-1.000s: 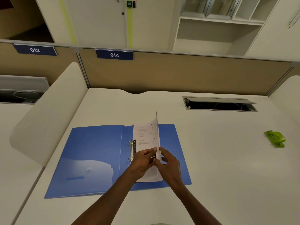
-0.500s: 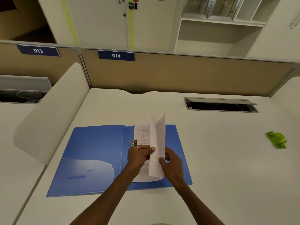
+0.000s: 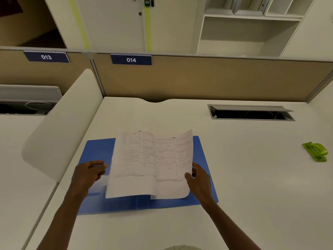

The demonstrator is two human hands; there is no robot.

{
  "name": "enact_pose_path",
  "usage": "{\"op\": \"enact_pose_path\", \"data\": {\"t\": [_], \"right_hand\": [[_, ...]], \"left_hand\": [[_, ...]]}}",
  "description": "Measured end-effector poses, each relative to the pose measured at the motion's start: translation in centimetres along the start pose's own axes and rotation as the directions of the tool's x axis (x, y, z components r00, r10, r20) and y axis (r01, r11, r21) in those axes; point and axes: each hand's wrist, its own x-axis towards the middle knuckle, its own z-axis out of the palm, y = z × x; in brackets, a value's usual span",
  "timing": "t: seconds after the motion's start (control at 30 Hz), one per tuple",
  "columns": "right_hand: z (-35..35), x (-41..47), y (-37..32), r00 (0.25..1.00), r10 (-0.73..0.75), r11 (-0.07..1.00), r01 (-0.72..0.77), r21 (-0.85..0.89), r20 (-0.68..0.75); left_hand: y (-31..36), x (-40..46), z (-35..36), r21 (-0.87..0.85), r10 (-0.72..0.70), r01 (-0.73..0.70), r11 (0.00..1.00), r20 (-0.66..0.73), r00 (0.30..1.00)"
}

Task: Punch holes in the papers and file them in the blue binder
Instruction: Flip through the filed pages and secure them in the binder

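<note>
Papers (image 3: 153, 163) spread open like a booklet over the blue binder (image 3: 203, 170), which lies flat and open on the white desk (image 3: 252, 177). Right hand (image 3: 200, 179) holds the right sheet's lower edge, thumb on top, fingers behind, pinching it. Left hand (image 3: 88, 173) sits at the left sheet's edge with fingers curled; that sheet is blurred, so I cannot tell if it is gripped or only touched. Sheets are probably held apart to seat or check them on the rings, which are hidden under the paper. Green hole punch (image 3: 316, 151) sits well apart at the far right of the desk, untouched, so punching looks done. Surface is smooth and plain, with a cable hatch (image 3: 250, 112) open at the back. Beige partition (image 3: 198, 78) carries label 014 (image 3: 131, 59); white cabinets and shelves stand behind.
</note>
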Motion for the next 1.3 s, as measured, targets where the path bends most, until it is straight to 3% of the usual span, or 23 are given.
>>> {"op": "enact_pose_path", "data": {"t": [0.13,0.23,0.3,0.4,0.43,0.47,0.5,0.53,0.57,0.6,0.67,0.7,0.73,0.77,0.83,0.87,0.9,0.97,1.07,1.3], "right_hand": [[0.2,-0.1,-0.1,1.000,-0.013,0.999,0.013,0.032,0.010],[0.3,-0.3,0.0,1.000,-0.023,0.999,0.022,0.042,0.014],[0.3,-0.3,0.0,1.000,-0.028,0.999,0.027,0.039,0.014],[0.4,-0.4,0.0,1.000,-0.020,0.999,0.019,0.048,0.023],[0.4,-0.5,0.1,0.999,-0.020,0.998,0.018,0.056,0.026],[0.4,-0.5,0.1,0.999,-0.027,0.998,0.025,0.062,0.028],[0.4,-0.5,0.1,0.999,-0.038,0.998,0.036,0.060,0.028],[0.4,-0.5,0.1,0.998,-0.048,0.997,0.047,0.054,0.028],[0.4,-0.5,0.0,0.998,-0.055,0.997,0.054,0.047,0.030],[0.4,-0.5,0.0,0.998,-0.058,0.997,0.056,0.045,0.031],[0.5,-0.5,-0.1,0.998,-0.056,0.997,0.055,0.052,0.027],[0.4,-0.4,-0.1,0.998,-0.054,0.997,0.053,0.059,0.025],[0.3,-0.4,-0.1,0.999,-0.049,0.996,0.047,0.069,0.023],[0.2,-0.3,-0.1,0.999,-0.048,0.996,0.046,0.080,0.023],[0.0,-0.2,0.1,0.999,-0.051,0.996,0.050,0.080,0.016],[-0.1,-0.1,0.2,0.999,-0.051,0.996,0.050,0.071,0.013],[-0.1,-0.1,0.3,0.999,-0.050,0.997,0.049,0.065,0.010],[-0.2,0.0,0.5,0.999,-0.051,0.997,0.050,0.065,0.012],[0.2,-0.1,0.2,0.998,-0.058,0.996,0.056,0.076,0.029],[0.0,-0.2,-0.1,0.997,-0.066,0.995,0.063,0.077,0.040]], "left_hand": [[-1.5,-0.3,0.3,0.129,-0.039,0.047,0.990,-0.064,0.997],[-0.6,-1.9,3.5,0.324,0.114,-0.036,0.946,-0.225,0.968],[0.5,-3.3,6.2,0.336,0.217,-0.111,0.935,-0.295,0.931],[1.8,-5.6,10.3,0.314,0.330,-0.271,0.910,-0.152,0.932],[1.8,-6.4,11.7,0.378,0.448,-0.405,0.832,-0.029,0.894],[1.5,-7.1,13.2,0.478,0.570,-0.558,0.678,0.137,0.810],[1.0,-7.5,14.6,0.568,0.633,-0.682,0.460,0.329,0.701],[0.5,-7.7,15.8,0.615,0.607,-0.750,0.241,0.507,0.611],[0.1,-7.8,16.5,0.631,0.522,-0.772,0.075,0.635,0.569],[-0.2,-7.7,17.0,0.637,0.416,-0.770,-0.026,0.708,0.571],[-0.8,-7.4,17.4,0.656,0.242,-0.750,-0.087,0.744,0.623],[-1.0,-7.2,17.3,0.676,0.220,-0.735,-0.057,0.726,0.651],[-1.1,-7.2,17.0,0.713,0.231,-0.701,0.036,0.676,0.700],[-1.1,-7.1,16.5,0.756,0.238,-0.621,0.206,0.577,0.782],[-0.8,-6.8,14.8,0.730,0.157,-0.297,0.615,0.256,0.954],[-0.7,-6.5,13.7,0.632,0.065,-0.112,0.767,0.098,0.993],[-0.7,-6.0,12.7,0.519,-0.031,0.033,0.854,-0.013,0.999],[-0.8,-5.5,11.6,0.412,-0.172,0.196,0.890,-0.096,0.980],[-1.3,-5.0,11.6,0.421,-0.217,0.255,0.870,-0.137,0.967],[-1.4,-4.5,10.3,0.174,-0.083,0.097,0.980,-0.083,0.993]]}}
